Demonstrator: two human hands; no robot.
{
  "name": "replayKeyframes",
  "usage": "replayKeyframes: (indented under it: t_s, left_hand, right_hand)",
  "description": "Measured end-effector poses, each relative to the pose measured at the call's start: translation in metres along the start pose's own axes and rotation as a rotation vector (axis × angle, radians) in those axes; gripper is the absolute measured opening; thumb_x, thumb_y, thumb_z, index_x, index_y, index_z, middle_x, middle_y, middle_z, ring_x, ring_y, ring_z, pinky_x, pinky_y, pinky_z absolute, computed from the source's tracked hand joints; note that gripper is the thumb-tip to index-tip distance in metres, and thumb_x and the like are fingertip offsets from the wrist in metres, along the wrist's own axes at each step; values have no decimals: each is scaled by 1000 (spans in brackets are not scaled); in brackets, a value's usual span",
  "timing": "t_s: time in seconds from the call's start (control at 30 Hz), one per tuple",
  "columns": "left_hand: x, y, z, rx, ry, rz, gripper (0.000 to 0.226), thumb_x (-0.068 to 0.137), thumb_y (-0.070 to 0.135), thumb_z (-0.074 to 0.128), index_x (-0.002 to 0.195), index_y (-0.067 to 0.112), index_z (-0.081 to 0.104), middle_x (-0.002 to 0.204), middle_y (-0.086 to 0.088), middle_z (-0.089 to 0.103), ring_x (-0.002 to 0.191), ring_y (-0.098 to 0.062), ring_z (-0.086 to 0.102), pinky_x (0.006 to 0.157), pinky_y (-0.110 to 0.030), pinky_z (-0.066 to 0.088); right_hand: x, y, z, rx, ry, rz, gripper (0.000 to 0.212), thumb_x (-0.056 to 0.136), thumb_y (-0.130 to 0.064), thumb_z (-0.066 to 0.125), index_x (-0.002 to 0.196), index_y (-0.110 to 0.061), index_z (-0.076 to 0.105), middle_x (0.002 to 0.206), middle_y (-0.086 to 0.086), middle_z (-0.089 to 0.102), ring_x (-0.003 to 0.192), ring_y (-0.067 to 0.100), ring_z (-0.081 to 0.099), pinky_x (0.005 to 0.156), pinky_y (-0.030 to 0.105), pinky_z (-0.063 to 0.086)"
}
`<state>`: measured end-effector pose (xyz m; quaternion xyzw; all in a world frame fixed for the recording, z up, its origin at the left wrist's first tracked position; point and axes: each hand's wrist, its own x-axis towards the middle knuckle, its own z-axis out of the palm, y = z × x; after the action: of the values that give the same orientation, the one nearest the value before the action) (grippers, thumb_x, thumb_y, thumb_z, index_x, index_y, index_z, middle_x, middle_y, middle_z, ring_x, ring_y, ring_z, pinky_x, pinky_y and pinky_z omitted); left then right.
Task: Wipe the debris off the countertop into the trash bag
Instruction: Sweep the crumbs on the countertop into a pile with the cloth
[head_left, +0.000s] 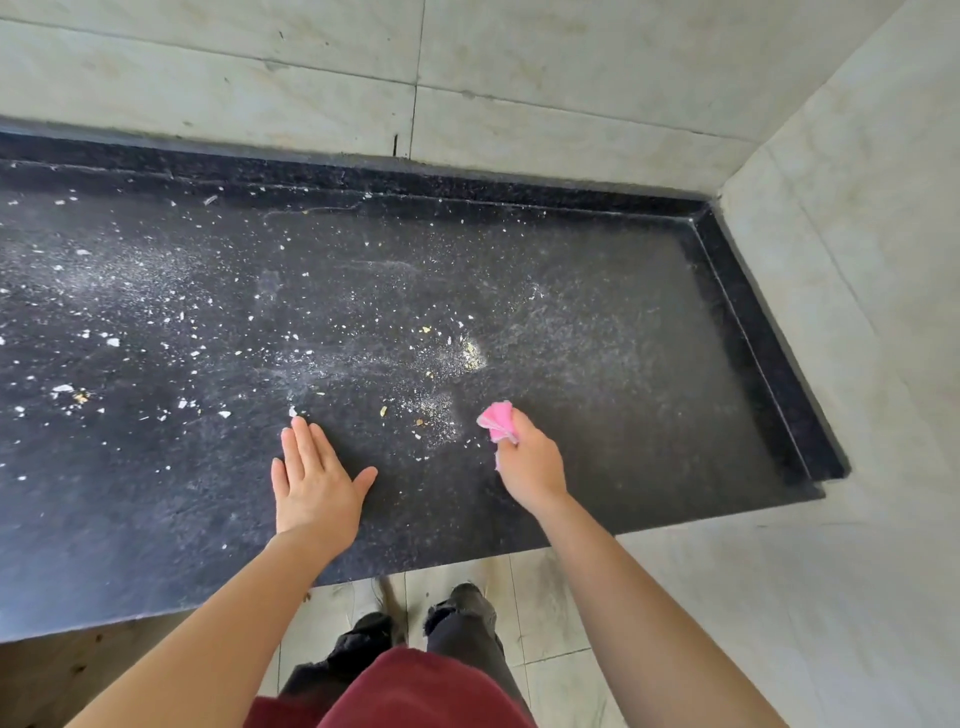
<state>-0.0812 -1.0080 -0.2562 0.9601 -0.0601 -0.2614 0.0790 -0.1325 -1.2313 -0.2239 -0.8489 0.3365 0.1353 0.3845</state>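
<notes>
Wiping step looked barely begun. R hand (532, 462) had fingers curled tight round a bunched pink cloth (497, 418), low over the black granite countertop (649, 415) near its front edge. L hand (311, 483) lay flat on the stone at the cloth's 9 o'clock, fingers straight. Debris (111, 342), white chips & dust, spread from the cloth's 9 to 12 o'clock. Trash bag wasn't in view. Next prob. needed: sweep chips to the front edge, w/ a bag held below.

Worktop (649, 467) runs off the left edge, pink cloth (497, 418) mostly buried in the right grip (532, 462) with only a bunched corner showing, debris (111, 342) specks too fine to tell their material, both forearms (208, 639) cut by the bottom edge.
</notes>
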Motion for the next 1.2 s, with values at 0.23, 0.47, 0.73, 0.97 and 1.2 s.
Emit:
replayKeyframes:
  t_s: [0.23,0.47,0.73,0.97,1.2]
  left_hand:
    - [1,1,-1,-19,11,1,85,96,55,22,146,-2,-15,156,-17,-21,145,-31,-18,120,-44,0]
    - [1,-2,2,-28,39,15,86,95,55,24,147,-3,-13,156,-19,-18,145,-32,-15,120,-45,2]
    - [2,-2,5,-12,51,6,87,94,57,22,147,-3,-13,157,-18,-18,146,-31,-15,119,-44,3]
    - [2,-2,4,-14,59,15,88,94,57,25,147,-2,-12,157,-18,-16,146,-31,-13,119,-44,4]
    - [1,-2,2,-4,68,31,88,94,58,24,147,-3,-11,157,-18,-15,146,-32,-12,119,-44,6]
  right_hand:
    - [-22,-19,12,251,-226,-170,49,89,-11,43,127,-37,58,103,-5,73,84,17,73,91,39,55]
    - [-10,77,-97,76,199,270,51,76,-13,50,116,-40,64,95,-18,72,97,15,67,95,33,49]
    - [-24,75,-59,63,80,299,66,77,-5,46,128,-44,58,115,-8,68,101,19,63,84,29,50]
    - [-56,-3,27,94,-293,2,62,81,-8,44,129,-46,54,92,-5,74,84,18,68,80,42,55]
    - [-48,37,-30,33,80,204,59,80,-7,45,123,-46,59,78,-13,74,87,11,68,79,27,52]
